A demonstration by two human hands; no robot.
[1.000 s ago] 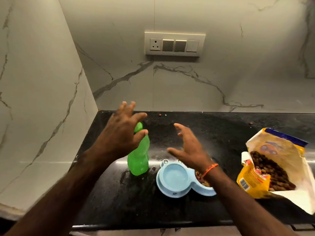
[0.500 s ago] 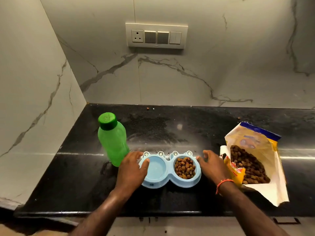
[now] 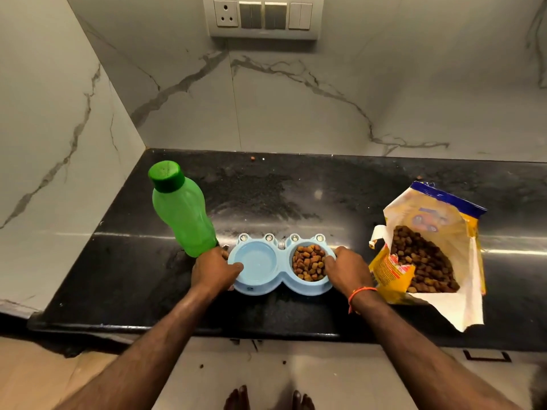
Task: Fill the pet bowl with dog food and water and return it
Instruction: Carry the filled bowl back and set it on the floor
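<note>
A light blue double pet bowl point(image 3: 260, 287) rests on the black counter point(image 3: 124, 276) near its front edge. Its right cup holds brown dog food point(image 3: 309, 261); its left cup looks pale blue, and I cannot tell whether it holds water. My left hand point(image 3: 214, 269) grips the bowl's left end, thumb over the rim. The right end is gripped by my right hand point(image 3: 344, 269), which wears an orange thread at the wrist. A green capped bottle point(image 3: 183, 211) stands upright just left of the bowl, behind my left hand.
An opened yellow and blue bag of dog food point(image 3: 429, 250) lies on the counter to the right of the bowl. Marble walls close the left side and back, with a switch panel point(image 3: 263, 16) above. A few kibbles lie on the floor below, by my feet.
Both hands left the air above the bottle and bowl, came down and closed on the two ends of the bowl. The bottle stands alone, capped.
</note>
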